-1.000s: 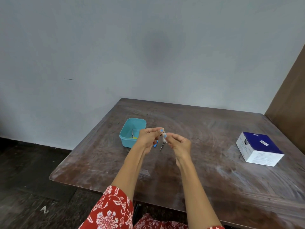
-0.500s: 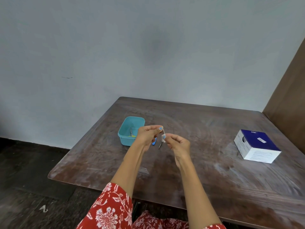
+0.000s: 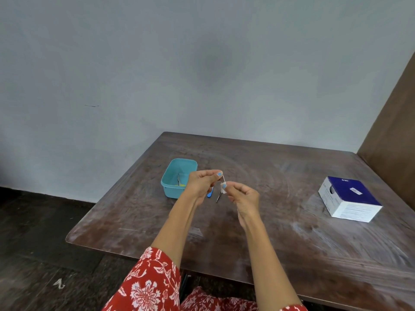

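box [image 3: 350,202] print, label, seemingly too blurred

Soft, even light fills the scene, moderately bright, with no hard shadows. The tabletop [image 3: 280,221] shows a pale, diffuse sheen toward its right edge. Wide-angle distortion bends its edges. The dark floor [image 3: 33,254] looks slightly soft and smeared.
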`<move>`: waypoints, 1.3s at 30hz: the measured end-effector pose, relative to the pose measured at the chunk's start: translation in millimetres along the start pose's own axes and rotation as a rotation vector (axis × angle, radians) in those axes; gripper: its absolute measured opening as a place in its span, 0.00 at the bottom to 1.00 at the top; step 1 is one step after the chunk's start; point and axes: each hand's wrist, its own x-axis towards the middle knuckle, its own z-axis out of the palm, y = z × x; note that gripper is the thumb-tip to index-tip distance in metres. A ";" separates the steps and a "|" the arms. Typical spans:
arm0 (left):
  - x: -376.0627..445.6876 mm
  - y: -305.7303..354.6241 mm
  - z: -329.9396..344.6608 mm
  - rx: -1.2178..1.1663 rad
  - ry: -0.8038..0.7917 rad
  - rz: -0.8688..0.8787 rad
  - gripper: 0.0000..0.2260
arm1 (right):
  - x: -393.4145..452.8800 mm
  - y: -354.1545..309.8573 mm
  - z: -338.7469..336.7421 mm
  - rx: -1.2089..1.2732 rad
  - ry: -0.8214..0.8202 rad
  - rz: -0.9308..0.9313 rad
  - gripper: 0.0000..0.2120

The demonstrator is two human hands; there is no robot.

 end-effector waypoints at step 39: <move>-2.9 9.3 22.4 0.002 -0.011 0.027 0.04 | -2.6 -11.2 -13.8 0.051 0.040 0.007 0.04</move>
